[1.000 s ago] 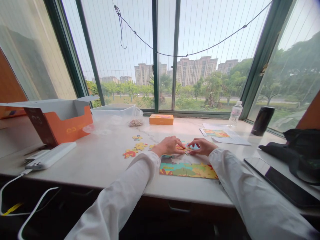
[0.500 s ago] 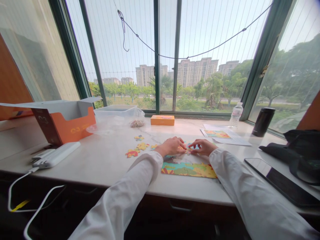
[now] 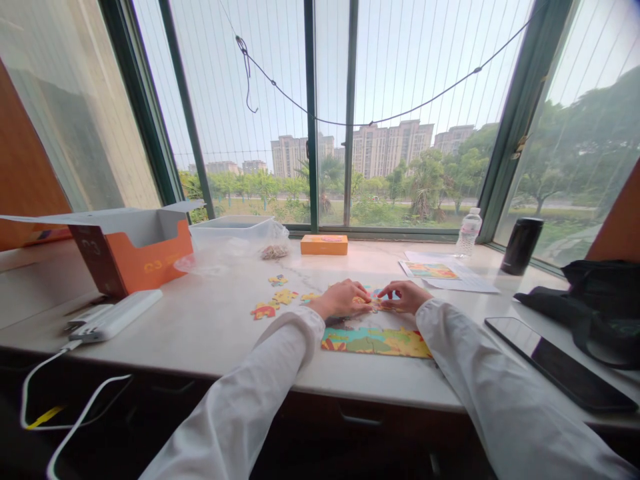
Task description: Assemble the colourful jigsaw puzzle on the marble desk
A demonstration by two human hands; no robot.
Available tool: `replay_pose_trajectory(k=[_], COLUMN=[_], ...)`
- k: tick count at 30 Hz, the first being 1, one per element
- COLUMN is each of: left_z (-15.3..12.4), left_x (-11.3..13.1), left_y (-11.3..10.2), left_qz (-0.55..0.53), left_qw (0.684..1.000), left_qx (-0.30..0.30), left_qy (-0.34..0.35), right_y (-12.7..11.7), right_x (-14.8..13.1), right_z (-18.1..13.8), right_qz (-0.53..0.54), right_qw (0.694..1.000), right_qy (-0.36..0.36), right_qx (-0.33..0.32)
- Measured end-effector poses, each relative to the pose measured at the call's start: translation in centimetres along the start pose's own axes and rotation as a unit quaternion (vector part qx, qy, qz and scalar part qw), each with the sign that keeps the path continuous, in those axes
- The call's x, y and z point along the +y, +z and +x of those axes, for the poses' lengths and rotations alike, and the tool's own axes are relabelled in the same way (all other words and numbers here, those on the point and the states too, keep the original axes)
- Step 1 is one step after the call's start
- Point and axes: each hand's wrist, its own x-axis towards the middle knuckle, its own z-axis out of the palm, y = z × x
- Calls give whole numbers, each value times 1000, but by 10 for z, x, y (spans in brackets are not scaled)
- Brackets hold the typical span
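My left hand (image 3: 344,299) is at the middle of the table, its fingers curled and pressed together on jigsaw puzzle pieces (image 3: 375,303). Facing it from the right, my right hand (image 3: 404,296) pinches at the same small cluster, thumb and forefinger bent toward each other. My fingers partly cover these pieces. Nearer to me, a joined strip of the puzzle (image 3: 375,342) lies flat, coloured turquoise, green and yellow, its right end close to my right sleeve. Left of my left hand are several loose puzzle pieces (image 3: 284,297), among them a red and yellow piece (image 3: 264,311).
An orange open carton (image 3: 145,257), a clear plastic tub (image 3: 233,230) and a white power bank (image 3: 123,315) stand at left. By the window is a small orange box (image 3: 324,245). At right are a printed picture (image 3: 430,270), a bottle (image 3: 469,233), a black tumbler (image 3: 521,247) and a phone (image 3: 550,360).
The view has shifted slightly. Both hands stay at the same cluster with only small finger movements; the strip and loose pieces remain where they were.
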Motion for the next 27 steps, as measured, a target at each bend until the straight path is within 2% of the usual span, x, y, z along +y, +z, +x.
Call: replay_pose_trajectory(k=[3, 6, 13, 16, 20, 24, 27], left_z=[-2, -3, -4, -6, -10, -23, -40], left_x=[-1, -2, -1, 1, 1, -10, -28], left_y=[-1, -3, -3, -7, -26, -56, -82], left_qz=[9, 12, 15, 24, 50, 80, 88], left_qw=[999, 998, 999, 998, 993, 983, 973], left_qx=[28, 46, 36, 52, 107, 145, 161], left_qy=[32, 33, 34, 32, -11, -83, -141], right_y=[0, 0, -1, -4, -7, -6, -3], right_x=[1, 2, -2, -3, 2, 11, 16], right_z=[0, -1, 0, -1, -6, -10, -10], right_qz=[0, -8, -9, -10, -52, -86, -98], right_qw=[1000, 1000, 1000, 999, 990, 983, 979], right_qy=[-2, -3, -13, 9, 61, 93, 103], right_qx=[10, -1, -4, 50, 118, 132, 144])
